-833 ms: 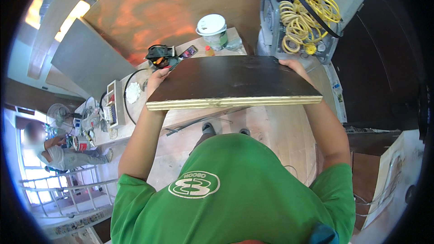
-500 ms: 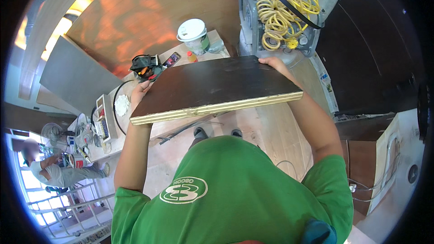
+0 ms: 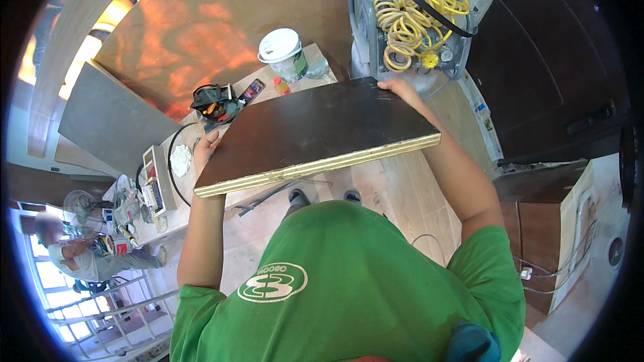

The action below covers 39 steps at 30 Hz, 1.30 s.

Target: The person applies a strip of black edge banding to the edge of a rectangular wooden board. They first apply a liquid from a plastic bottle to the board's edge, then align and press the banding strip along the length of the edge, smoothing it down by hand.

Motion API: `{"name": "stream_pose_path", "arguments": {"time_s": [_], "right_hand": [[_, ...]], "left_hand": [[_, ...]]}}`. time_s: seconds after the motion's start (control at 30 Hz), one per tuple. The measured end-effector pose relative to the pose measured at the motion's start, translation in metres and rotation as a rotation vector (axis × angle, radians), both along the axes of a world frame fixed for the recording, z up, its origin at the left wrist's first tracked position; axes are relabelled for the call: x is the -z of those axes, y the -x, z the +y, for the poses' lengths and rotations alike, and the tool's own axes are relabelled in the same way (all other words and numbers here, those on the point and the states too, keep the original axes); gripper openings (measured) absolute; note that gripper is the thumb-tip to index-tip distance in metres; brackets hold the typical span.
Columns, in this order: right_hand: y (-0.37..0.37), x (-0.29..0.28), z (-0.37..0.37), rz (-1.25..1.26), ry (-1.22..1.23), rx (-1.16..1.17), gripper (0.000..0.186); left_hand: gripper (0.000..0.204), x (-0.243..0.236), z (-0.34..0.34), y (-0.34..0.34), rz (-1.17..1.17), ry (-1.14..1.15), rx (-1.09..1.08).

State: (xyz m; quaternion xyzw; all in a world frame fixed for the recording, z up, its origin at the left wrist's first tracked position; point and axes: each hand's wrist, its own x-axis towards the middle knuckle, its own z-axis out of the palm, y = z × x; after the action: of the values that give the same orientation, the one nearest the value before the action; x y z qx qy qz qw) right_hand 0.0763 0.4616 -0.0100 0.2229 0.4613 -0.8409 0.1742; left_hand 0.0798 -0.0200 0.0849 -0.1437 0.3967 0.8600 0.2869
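Note:
A dark brown plywood board (image 3: 315, 131), its pale layered edge facing me, is held up in front of my chest. My left hand (image 3: 206, 147) grips its left side, fingers curled over the edge. At the far right corner my right hand (image 3: 397, 88) is closed on the board, the thumb side showing on top and the other fingers hidden beneath. The board tilts a little, its left end lower than its right. Beyond it, on a workbench (image 3: 180, 218), are a tool bag (image 3: 215, 102), a phone (image 3: 252, 91) and a small bottle with a red cap (image 3: 282, 86).
A white bucket (image 3: 282, 53) stands at the bench's far end. Coiled yellow hose (image 3: 419, 20) lies on a grey machine (image 3: 365, 27). On the bench are a divided tray (image 3: 158, 181) and a white crumpled cloth (image 3: 180, 160). Another person (image 3: 87, 255) works at far left near metal railings.
The board's left end has dropped slightly, and the board has shifted a little left. Both hands keep their hold on it.

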Motion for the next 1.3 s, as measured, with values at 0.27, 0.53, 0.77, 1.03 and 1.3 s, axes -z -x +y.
{"name": "stream_pose_path", "arguments": {"time_s": [0.27, 0.53, 0.77, 1.03, 1.3], "right_hand": [[0.016, 0.002, 0.002, 0.054, -0.163, -0.045, 0.023], [-0.008, 0.039, -0.014, 0.09, -0.399, -0.092, 0.024], [-0.056, 0.125, -0.028, -0.171, 0.049, 0.048, 0.02], [-0.089, 0.122, -0.035, -0.312, 0.277, -0.014, 0.025], [-0.123, 0.079, -0.045, -0.147, 0.362, 0.001, 0.03]], "left_hand": [[0.051, -0.014, 0.004, -0.004, -0.016, 0.133, -0.127], [0.052, 0.028, -0.017, -0.024, -0.058, 0.213, -0.215], [0.045, 0.081, -0.023, -0.043, -0.189, 0.315, -0.373], [0.036, 0.065, 0.002, -0.053, 0.19, 0.358, -0.562], [0.058, 0.034, 0.014, -0.042, 0.637, -0.226, -0.361]]}}
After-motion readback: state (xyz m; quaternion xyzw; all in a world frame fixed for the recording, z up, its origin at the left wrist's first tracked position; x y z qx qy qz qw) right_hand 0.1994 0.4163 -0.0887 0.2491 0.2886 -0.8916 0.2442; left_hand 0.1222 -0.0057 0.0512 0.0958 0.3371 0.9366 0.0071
